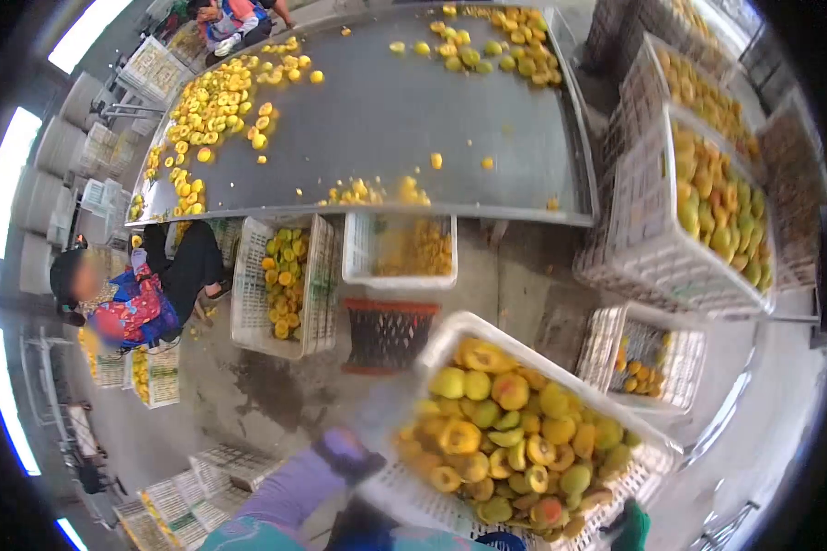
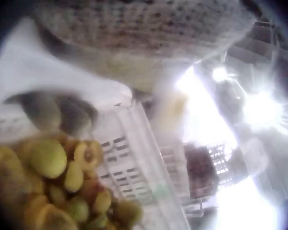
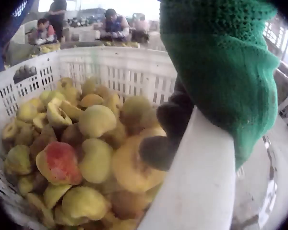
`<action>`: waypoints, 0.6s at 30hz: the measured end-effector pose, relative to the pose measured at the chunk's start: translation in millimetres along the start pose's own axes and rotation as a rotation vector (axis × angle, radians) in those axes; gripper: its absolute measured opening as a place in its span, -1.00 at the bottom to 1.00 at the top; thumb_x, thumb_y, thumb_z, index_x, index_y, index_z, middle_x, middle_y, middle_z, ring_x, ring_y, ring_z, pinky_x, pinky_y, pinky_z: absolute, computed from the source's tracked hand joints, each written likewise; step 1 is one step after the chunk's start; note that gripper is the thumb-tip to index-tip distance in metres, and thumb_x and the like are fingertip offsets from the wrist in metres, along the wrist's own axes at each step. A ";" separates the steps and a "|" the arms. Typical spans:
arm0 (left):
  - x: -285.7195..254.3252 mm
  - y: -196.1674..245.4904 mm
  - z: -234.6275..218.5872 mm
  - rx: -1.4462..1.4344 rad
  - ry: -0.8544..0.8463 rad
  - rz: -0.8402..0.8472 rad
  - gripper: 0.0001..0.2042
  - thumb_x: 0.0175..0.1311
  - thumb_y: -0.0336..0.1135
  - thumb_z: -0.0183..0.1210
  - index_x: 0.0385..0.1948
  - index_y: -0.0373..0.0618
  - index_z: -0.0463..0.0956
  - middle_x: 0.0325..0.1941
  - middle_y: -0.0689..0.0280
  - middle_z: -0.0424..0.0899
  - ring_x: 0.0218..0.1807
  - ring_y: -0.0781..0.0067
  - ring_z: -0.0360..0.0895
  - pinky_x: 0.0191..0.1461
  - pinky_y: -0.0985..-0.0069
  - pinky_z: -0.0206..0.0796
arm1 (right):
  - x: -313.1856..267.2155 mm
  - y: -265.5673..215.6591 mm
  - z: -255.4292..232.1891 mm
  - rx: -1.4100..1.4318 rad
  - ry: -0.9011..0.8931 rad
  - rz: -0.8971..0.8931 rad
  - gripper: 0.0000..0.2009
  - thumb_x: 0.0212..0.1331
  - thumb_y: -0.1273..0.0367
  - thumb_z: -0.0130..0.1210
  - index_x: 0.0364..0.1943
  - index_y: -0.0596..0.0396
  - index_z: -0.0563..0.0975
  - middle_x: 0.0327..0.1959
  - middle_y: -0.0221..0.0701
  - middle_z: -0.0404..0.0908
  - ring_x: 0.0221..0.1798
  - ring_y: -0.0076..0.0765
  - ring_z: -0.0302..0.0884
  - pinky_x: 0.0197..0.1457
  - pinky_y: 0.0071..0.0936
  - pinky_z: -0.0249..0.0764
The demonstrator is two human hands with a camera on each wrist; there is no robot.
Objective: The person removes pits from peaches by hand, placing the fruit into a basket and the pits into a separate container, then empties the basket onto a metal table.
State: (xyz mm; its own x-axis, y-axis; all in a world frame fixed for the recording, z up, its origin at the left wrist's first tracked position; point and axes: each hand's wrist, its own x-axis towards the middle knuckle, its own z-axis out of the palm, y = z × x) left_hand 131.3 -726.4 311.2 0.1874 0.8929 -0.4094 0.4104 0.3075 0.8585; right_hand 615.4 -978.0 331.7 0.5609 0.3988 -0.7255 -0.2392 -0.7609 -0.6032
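Note:
A white plastic crate (image 1: 560, 365) full of whole and halved peaches (image 1: 515, 432) is held between both hands, tilted in the head view. My left hand (image 1: 377, 418), in a pale speckled glove and blurred, grips its left side. In the left wrist view, dark fingertips (image 2: 48, 111) come through the crate's handle opening, above the peaches. My right hand (image 3: 221, 81), in a green glove with dark fingertips, is curled over the opposite rim (image 3: 192, 182), fingers inside against a halved peach (image 3: 132, 167). In the head view only part of that hand shows, at the crate's near right corner.
Ahead stands a metal sorting table (image 1: 368, 119) with halved peaches along its edges. Below its near edge are white crates (image 1: 317, 275) and a red-and-black crate (image 1: 390, 335). Stacked full crates (image 1: 634, 211) rise at right. A seated person (image 1: 147, 294) works at left.

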 end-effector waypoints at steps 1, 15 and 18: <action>5.0 3.9 -31.9 0.265 0.101 0.284 -0.69 0.37 -0.18 0.00 -0.03 -0.20 0.44 -0.33 0.33 0.62 -0.31 0.40 0.58 -0.20 0.47 0.47 | -10.7 -41.7 35.2 0.002 0.003 -0.086 -0.67 0.20 0.17 0.05 -0.61 0.08 0.47 -0.76 -0.41 0.36 -0.74 -0.36 0.34 -0.72 -0.38 0.39; 227.1 -70.4 -303.6 -0.257 0.429 -0.221 -0.68 0.44 -0.03 -0.08 -0.21 -0.06 0.54 -0.36 0.38 0.62 -0.42 0.58 0.54 -0.39 0.53 0.43 | 165.7 -340.4 441.6 -0.076 -0.498 -0.453 -0.75 0.40 0.23 -0.12 -0.11 0.13 0.39 -0.61 -0.49 0.39 -0.66 -0.58 0.34 -0.60 -0.52 0.48; 201.5 -53.9 -325.4 -0.543 0.421 -0.260 -0.59 0.46 0.00 -0.17 -0.02 -0.13 0.48 -0.11 0.22 0.61 -0.17 0.40 0.55 -0.03 0.41 0.41 | 156.3 -375.9 471.1 -0.149 -0.450 -0.416 -0.78 0.39 0.30 -0.13 -0.01 0.11 0.31 -0.61 -0.51 0.35 -0.65 -0.61 0.33 -0.65 -0.54 0.48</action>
State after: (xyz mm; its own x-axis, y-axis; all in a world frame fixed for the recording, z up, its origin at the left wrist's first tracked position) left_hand -143.5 -456.0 282.9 -0.2595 0.7862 -0.5609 -0.1256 0.5484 0.8267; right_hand 419.6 -388.5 289.0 0.1867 0.8283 -0.5282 0.0585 -0.5461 -0.8357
